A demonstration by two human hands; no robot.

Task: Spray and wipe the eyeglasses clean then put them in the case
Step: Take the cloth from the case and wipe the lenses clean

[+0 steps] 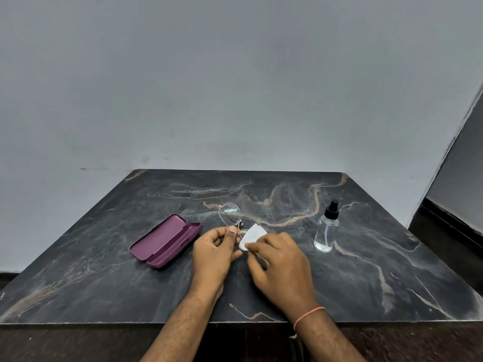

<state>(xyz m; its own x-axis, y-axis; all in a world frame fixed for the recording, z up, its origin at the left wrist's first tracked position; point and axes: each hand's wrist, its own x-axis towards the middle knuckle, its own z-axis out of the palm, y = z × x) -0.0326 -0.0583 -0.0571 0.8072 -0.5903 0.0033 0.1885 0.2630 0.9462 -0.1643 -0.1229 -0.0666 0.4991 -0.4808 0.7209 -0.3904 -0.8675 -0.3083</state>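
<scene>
Head view. Landmark: the spray bottle (326, 228), which stood upright on the dark marble table (392, 270), cap on, well to the right of the work.

The eyeglasses (231, 215) were held above the table, left of the bottle and about midway between it and the case (166, 241). The left hand (213, 253) pinched the frame near the bridge, thumb and fingers curled on it. The right hand (282, 262) gripped a white cloth (252, 237), folded around the nearer lens.

The case lay farthest from the bottle, hinged open, maroon interior up, nothing in it.

Progress, as judged: the bottle was set down and out of hand, so spraying looked done, though no wetness could be made out on the lenses. Wiping was the step in hand, on the near lens. The far lens stood bare and clear of the cloth; whether it had been wiped could not be told. Left to do: finish wiping, fold the temples if open, lay the glasses in the case, close it.

Orientation: the long axis of the glasses, lens to lens, ran away from the person and slightly leftward. The temples were too thin to trace.
</scene>
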